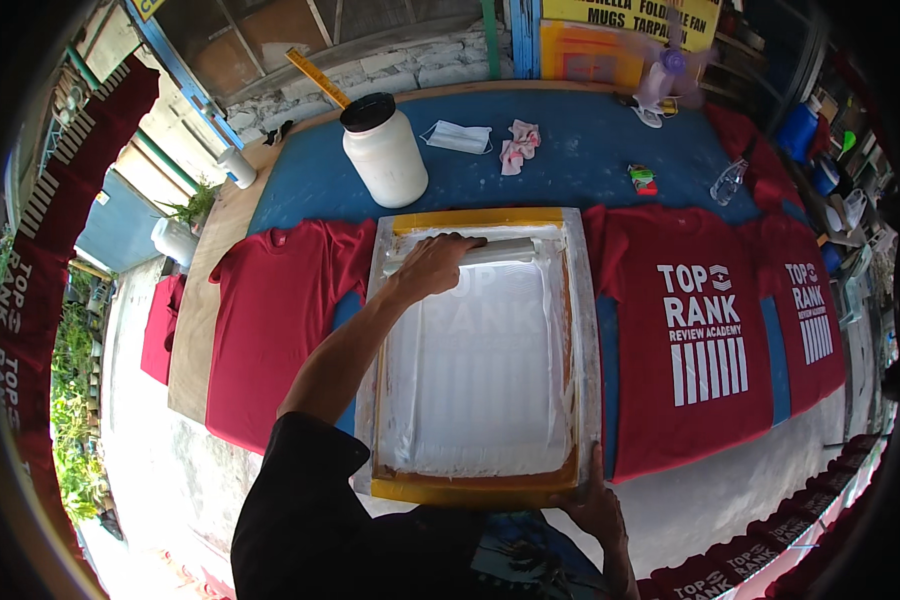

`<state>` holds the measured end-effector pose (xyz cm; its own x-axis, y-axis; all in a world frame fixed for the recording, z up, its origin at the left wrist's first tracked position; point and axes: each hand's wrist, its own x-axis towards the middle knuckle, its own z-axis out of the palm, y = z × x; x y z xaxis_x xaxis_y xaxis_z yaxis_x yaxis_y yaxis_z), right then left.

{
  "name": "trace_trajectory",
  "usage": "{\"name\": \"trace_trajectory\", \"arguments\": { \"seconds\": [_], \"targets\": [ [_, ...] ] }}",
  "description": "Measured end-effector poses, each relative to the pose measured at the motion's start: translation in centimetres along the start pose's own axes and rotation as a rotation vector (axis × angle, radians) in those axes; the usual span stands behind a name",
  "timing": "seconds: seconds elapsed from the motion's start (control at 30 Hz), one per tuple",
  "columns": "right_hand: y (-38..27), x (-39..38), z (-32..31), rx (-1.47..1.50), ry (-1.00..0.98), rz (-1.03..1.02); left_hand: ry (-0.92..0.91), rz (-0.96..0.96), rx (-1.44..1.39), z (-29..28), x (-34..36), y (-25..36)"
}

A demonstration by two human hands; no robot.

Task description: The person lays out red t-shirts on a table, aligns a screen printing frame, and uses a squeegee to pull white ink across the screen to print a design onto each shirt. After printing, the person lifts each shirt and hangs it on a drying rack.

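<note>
A screen printing frame lies on the table before me, yellowish along its far and near edges. White ink covers its mesh, and a faint printed design shows through. Near the far end of the mesh, my left hand is wrapped round a pale squeegee that rests across the frame. My right hand grips the near right corner of the frame, with the thumb up along its side; its other fingers are partly hidden. Whatever lies under the frame is hidden.
Left of the frame lies a plain maroon shirt; to the right are printed maroon shirts. Farther back on the blue table stand a white tub with a black rim, a face mask, a stained cloth and a fan.
</note>
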<state>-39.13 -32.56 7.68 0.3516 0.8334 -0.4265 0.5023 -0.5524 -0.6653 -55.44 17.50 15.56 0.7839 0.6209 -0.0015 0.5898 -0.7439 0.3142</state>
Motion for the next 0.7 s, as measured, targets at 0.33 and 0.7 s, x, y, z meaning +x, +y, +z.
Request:
{"name": "trace_trajectory", "arguments": {
  "seconds": [0.33,0.7],
  "targets": [
    [0.4,-0.5,1.6,0.024,0.05,-0.074,0.061,-0.044,0.071,5.9,-2.4,-0.5],
    [3.0,-1.5,2.2,0.134,0.089,-0.242,0.087,-0.074,-0.042,12.1,-26.6,16.4]
  ]
}}
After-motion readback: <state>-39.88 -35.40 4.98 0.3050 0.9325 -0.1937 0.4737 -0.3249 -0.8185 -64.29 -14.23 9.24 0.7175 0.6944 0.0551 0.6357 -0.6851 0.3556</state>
